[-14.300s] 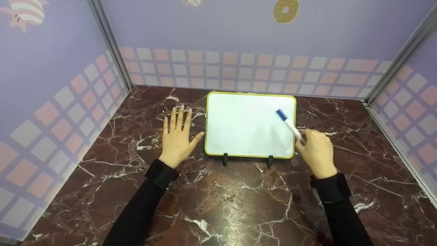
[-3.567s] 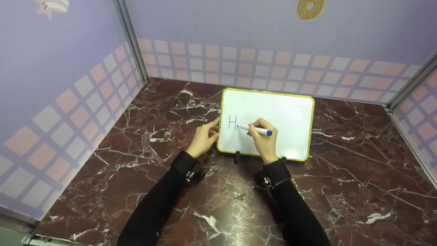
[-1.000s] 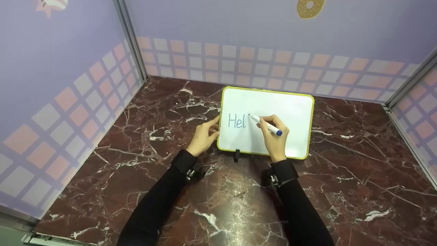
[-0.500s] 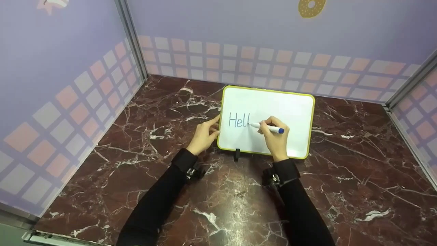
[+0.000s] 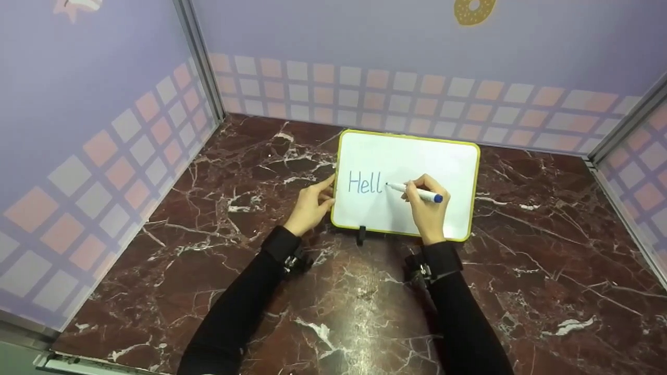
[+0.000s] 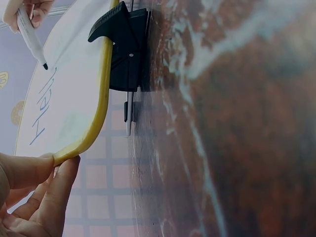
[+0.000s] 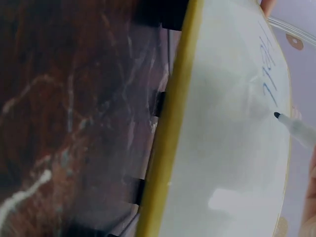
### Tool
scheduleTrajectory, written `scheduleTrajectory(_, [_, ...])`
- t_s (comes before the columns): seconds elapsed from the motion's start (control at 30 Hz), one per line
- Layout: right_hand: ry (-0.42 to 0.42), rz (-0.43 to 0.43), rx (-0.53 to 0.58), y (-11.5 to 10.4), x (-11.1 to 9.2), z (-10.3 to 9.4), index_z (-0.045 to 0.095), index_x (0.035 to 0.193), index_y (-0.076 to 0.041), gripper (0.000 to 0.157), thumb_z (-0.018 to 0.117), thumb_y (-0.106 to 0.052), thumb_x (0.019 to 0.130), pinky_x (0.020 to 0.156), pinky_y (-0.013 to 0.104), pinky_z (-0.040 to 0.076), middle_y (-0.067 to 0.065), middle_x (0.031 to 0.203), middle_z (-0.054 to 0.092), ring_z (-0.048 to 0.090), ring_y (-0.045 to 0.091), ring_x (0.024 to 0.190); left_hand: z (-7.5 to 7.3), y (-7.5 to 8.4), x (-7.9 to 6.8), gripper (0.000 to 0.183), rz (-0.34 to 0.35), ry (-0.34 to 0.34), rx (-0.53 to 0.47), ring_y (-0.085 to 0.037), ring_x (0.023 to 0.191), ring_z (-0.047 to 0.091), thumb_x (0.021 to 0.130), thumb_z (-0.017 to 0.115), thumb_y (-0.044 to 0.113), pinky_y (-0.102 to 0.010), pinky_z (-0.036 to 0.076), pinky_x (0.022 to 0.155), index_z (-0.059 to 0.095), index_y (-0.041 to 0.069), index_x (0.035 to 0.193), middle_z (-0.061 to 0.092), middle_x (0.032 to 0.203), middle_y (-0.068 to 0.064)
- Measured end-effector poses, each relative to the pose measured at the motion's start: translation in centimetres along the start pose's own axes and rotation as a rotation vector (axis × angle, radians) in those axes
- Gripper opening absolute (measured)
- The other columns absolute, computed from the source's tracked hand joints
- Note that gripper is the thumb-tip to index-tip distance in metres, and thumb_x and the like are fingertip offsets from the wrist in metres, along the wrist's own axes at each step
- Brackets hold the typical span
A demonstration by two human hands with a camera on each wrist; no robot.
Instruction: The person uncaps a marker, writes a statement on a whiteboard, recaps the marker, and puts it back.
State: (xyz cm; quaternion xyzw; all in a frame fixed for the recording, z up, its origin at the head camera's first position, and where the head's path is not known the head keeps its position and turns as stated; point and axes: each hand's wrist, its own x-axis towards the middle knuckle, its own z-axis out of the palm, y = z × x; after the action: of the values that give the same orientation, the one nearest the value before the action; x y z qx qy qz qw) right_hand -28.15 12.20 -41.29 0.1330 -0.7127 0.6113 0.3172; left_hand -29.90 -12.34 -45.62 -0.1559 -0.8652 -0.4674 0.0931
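A whiteboard (image 5: 411,156) with a yellow rim leans on a black stand (image 6: 126,49). Blue letters (image 5: 365,183) reading "Hell" stand on its left half. My right hand (image 5: 430,208) pinches a white marker (image 5: 417,191) with a blue end, its dark tip just right of the last letter. In the right wrist view the marker (image 7: 296,127) points at the board beside the writing. My left hand (image 5: 310,208) holds the board's left edge; in the left wrist view the thumb and fingers (image 6: 61,185) pinch the yellow rim.
The board stands on a dark red marbled tabletop (image 5: 333,323). A purple wall (image 5: 333,41) with pink and white squares rises close behind it, and side panels (image 5: 104,130) flank the table. One black stand foot (image 5: 361,235) juts out in front of the board.
From a bare board, "H", then "Hel", then "Hell" has appeared. My right hand has shifted slightly right with the marker. My left hand, earlier flat on the table, now keeps hold of the board's edge.
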Motion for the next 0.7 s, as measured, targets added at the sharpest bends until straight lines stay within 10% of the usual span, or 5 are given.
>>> scheduleTrajectory(0.37, [0.043, -0.022, -0.06, 3.1, 0.4, -0.1, 0.059, 0.067, 0.008, 0.02, 0.058, 0.01, 0.087, 0.05, 0.013, 0.047, 0.024, 0.066, 0.065, 0.058, 0.003, 0.052, 0.0, 0.1, 0.1, 0.059, 0.007, 0.016, 0.003, -0.034, 0.097, 0.071, 0.091, 0.064, -0.005, -0.038, 0.06, 0.085, 0.046, 0.003, 0.146, 0.07, 0.111, -0.023])
scheduleTrajectory(0.7, [-0.031, 0.041, -0.041, 1.3, 0.3, -0.4, 0.053, 0.063, 0.011, 0.022, 0.054, 0.012, 0.085, 0.047, 0.013, 0.044, 0.03, 0.06, 0.059, 0.059, 0.015, 0.047, 0.0, 0.2, 0.0, 0.059, 0.015, 0.01, -0.004, -0.035, 0.096, 0.071, 0.091, 0.063, -0.006, -0.039, 0.059, 0.088, 0.045, 0.002, 0.147, 0.07, 0.11, -0.024])
